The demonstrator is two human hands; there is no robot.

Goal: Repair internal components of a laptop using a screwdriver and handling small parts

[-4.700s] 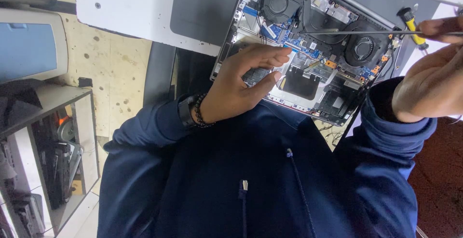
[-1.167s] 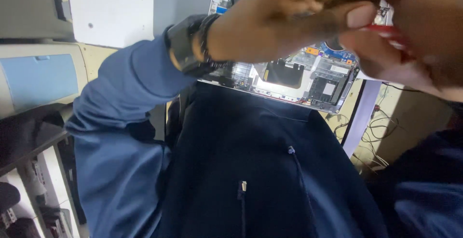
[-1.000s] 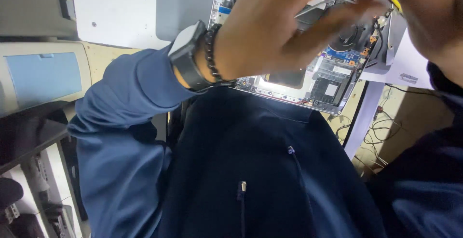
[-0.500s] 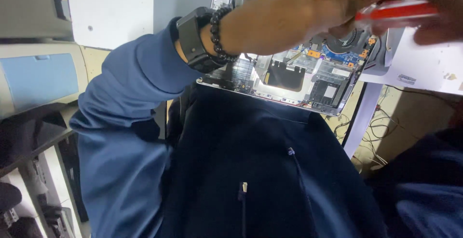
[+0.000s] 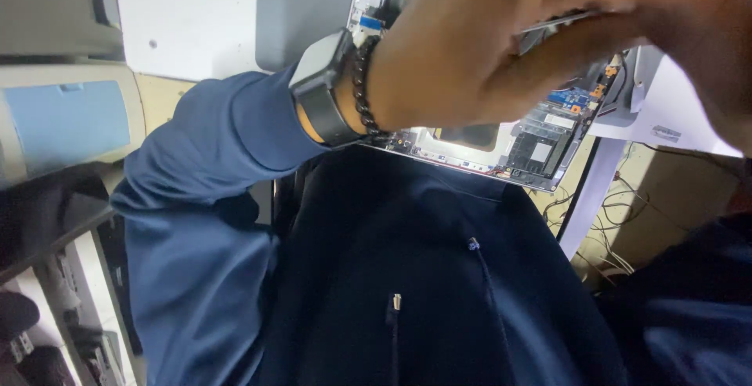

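The left hand (image 5: 501, 49) is raised close under the camera, blurred, its fingers curled inward over the opened laptop (image 5: 540, 139). A thin grey, rod-like thing crosses just under the fingertips, but the blur hides whether the hand actually has hold of it, so I cannot tell. On that wrist sit a dark smartwatch (image 5: 321, 88) and a black beaded bracelet (image 5: 364, 84), with the blue sleeve (image 5: 211, 190) pushed back just below them.

The right hand (image 5: 705, 49) fills the upper right corner, very near the lens and out of focus; how far it is open, or what it may grip, cannot be made out.

The laptop lies bottom-up on the white desk (image 5: 188, 18) with its cover off, the circuit boards and connectors showing beneath the left hand, its near edge just above the person's dark jacket (image 5: 407, 276). A grey printer with a pale blue lid (image 5: 66, 124) stands well to the left. Loose cables (image 5: 611, 221) lie on the floor at the right.
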